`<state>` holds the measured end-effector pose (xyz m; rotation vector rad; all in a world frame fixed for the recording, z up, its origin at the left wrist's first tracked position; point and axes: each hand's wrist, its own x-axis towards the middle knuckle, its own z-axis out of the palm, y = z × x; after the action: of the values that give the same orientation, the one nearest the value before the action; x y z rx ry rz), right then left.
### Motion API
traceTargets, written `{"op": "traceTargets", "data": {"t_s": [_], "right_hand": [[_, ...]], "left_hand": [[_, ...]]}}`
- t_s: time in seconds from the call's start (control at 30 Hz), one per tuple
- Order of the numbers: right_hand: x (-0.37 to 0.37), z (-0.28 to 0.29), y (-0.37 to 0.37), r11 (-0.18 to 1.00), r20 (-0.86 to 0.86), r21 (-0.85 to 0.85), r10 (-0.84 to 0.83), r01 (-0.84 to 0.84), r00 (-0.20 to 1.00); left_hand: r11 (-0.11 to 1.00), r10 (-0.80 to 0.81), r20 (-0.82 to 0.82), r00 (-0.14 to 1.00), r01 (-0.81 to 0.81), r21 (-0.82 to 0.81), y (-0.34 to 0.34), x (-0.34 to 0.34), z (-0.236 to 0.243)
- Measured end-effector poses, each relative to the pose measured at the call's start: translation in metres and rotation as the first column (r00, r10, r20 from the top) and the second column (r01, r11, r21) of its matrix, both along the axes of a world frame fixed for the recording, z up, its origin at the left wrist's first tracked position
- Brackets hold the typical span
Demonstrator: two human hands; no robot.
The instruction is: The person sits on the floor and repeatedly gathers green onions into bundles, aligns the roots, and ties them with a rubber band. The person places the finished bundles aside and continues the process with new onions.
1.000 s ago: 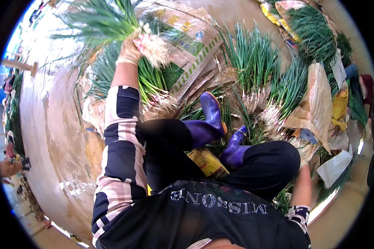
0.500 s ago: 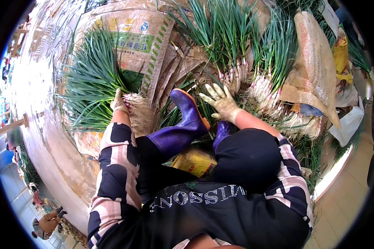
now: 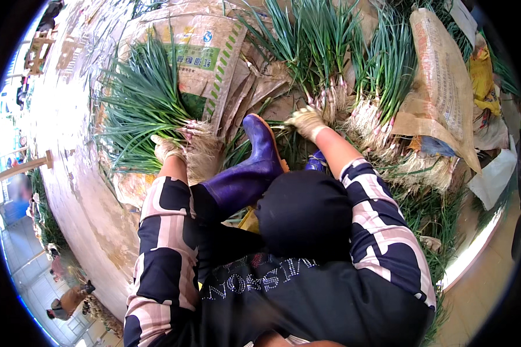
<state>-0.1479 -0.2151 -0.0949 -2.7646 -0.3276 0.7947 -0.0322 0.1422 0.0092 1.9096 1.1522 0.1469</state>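
Head view: a seated person works among root-on spring onions with both hands in thin, pale, close-fitting gloves. The left hand (image 3: 168,149) is at the near side of the left spring onion bundle (image 3: 145,95), its fingers partly bent against the lower stems; how firmly it grips cannot be determined. This bundle lies at the left, a broad fan of narrow, smooth green leaves ending in matted, fibrous, straw-coloured roots (image 3: 201,143). Beneath and beyond it is a flat beige printed sack (image 3: 226,32), creased, with a green striped edge.

The right hand (image 3: 307,122) is near the centre, fingers drawn together and curled downward; thin green stalks show at its fingertips, but whether they are gripped cannot be determined. Just beyond it stands the centre bundle (image 3: 318,49), and to the right the right bundle (image 3: 388,66), both with slim upright leaves and pale, stringy roots. A stiff, wrinkled tan sack (image 3: 440,87) adjoins the latter.

Between the hands is a smooth purple boot (image 3: 246,168) with an orange sole edge. Loose green leaves (image 3: 425,214) are heaped at the near right.
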Motion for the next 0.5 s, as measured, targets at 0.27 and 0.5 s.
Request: {"op": "traceTargets", "data": {"t_s": [0.27, 0.5], "right_hand": [[-0.139, -0.019, -0.072, 0.734, -0.187, 0.266, -0.597, 0.625, 0.780], [-0.374, 0.009, -0.054, 0.869, -0.425, -0.079, -0.472, 0.489, 0.772]], "left_hand": [[0.989, -0.007, 0.237, 0.971, 0.042, -0.144, 0.047, -0.015, -0.001], [0.968, -0.232, 0.075, 0.970, 0.238, -0.086, 0.024, -0.034, 0.011]]}}
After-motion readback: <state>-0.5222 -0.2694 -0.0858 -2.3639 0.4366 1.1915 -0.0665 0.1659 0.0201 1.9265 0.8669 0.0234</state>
